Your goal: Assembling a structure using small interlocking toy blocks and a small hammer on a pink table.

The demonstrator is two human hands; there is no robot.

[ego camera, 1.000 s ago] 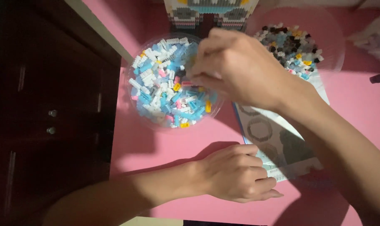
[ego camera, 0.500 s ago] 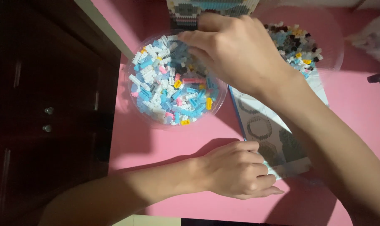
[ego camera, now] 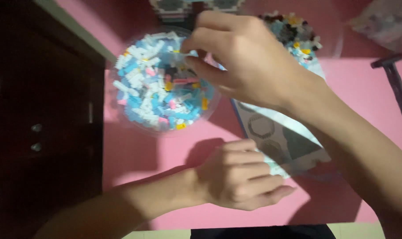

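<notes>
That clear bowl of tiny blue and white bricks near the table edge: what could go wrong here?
The bowl of bricks sits close to the pink table's left edge, so a nudge from the right hand picking above it might tip it. Tiny pieces could slip from the fingers. The left hand rests on the instruction sheet and may crease it.

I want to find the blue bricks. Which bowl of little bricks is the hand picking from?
The right hand picks over the left bowl, full of blue, white and pink bricks. The other bowl, behind the hand, holds darker bricks.

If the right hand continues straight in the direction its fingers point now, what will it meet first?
The right hand points left over the clear round bowl, so it would probably first meet the pile of small blue and white bricks there. Its height above them is unclear.
</notes>
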